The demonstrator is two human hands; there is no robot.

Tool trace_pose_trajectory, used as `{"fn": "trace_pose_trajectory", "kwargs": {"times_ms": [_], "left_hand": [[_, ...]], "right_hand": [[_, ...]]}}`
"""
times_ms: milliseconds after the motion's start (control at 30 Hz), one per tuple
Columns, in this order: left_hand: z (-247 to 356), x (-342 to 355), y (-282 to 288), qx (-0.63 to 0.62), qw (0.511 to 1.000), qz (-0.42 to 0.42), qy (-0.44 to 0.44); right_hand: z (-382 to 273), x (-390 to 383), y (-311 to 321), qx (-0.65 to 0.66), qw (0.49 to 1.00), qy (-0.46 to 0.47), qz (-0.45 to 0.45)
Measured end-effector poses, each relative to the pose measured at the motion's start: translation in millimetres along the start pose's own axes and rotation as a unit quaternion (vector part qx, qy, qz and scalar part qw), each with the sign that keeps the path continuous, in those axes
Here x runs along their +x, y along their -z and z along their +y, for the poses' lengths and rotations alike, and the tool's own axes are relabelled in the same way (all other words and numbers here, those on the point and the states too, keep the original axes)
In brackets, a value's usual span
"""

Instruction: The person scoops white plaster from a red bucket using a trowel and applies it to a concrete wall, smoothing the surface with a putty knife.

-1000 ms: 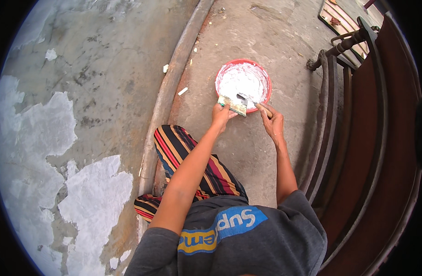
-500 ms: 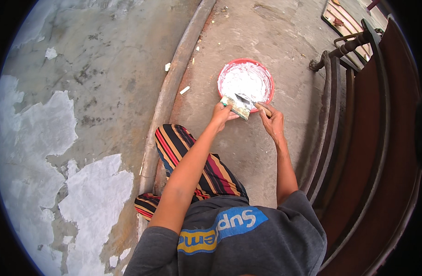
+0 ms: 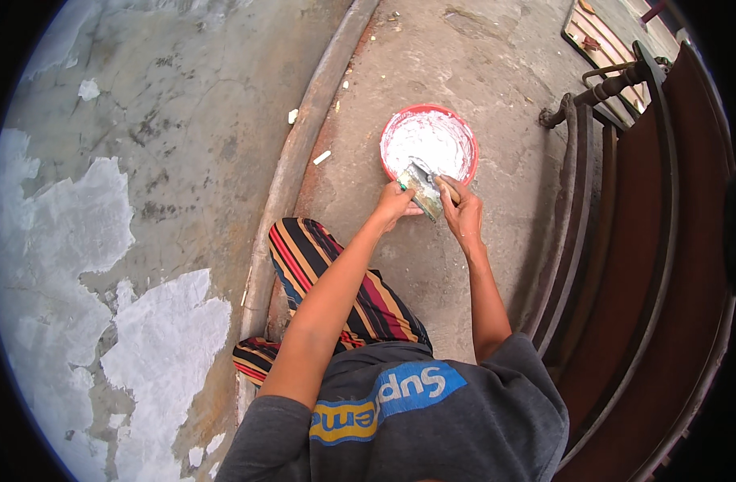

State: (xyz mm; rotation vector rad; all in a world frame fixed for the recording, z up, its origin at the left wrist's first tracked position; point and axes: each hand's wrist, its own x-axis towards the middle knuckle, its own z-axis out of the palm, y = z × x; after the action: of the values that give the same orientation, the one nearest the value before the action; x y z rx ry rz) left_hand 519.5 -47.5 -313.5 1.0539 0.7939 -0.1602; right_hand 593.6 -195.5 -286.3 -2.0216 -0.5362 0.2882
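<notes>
A red basin (image 3: 475,148) with thick white paste (image 3: 428,142) in it stands on the floor before me. My left hand (image 3: 395,205) grips a flat, stained rectangular scraper (image 3: 423,198) by its near left side, over the basin's near rim. The fingers of my right hand (image 3: 463,215) are wrapped round the wooden handle of a trowel (image 3: 451,189). Its grey metal blade lies against the scraper's upper edge, with some white paste on it. Part of the handle is hidden by my fingers.
To the left rises a grey wall (image 3: 183,161) with white patches (image 3: 171,337), a rounded ledge (image 3: 307,120) along its foot. A dark wooden bench (image 3: 625,265) stands close on the right. White crumbs (image 3: 322,157) lie near the ledge; a slatted panel (image 3: 597,48) lies far right.
My right hand has moved left and slightly down with the trowel, its blade now further across the scraper. The scraper has turned steeper and shifted slightly right with my left hand.
</notes>
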Motion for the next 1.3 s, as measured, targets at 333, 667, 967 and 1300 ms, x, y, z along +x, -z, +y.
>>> {"fn": "trace_pose_trajectory", "kwargs": {"times_ms": [333, 667, 967, 1300], "left_hand": [[-1.4, 12.3, 4.0, -0.055, 0.994, 0.090, -0.010], [6.2, 8.8, 1.1, 0.000, 0.996, 0.076, -0.036], [13.0, 0.0, 6.1, -0.040, 0.996, 0.080, -0.021], [25.1, 1.2, 29.9, -0.098, 0.995, 0.015, -0.016]], "right_hand": [[-10.5, -21.3, 40.4, -0.023, 0.997, -0.074, -0.009], [19.8, -11.5, 15.2, 0.042, 0.997, -0.028, 0.057], [30.0, -22.1, 45.6, 0.066, 0.998, -0.022, 0.008], [30.7, -3.4, 72.0, 0.328, 0.927, -0.159, -0.090]]}}
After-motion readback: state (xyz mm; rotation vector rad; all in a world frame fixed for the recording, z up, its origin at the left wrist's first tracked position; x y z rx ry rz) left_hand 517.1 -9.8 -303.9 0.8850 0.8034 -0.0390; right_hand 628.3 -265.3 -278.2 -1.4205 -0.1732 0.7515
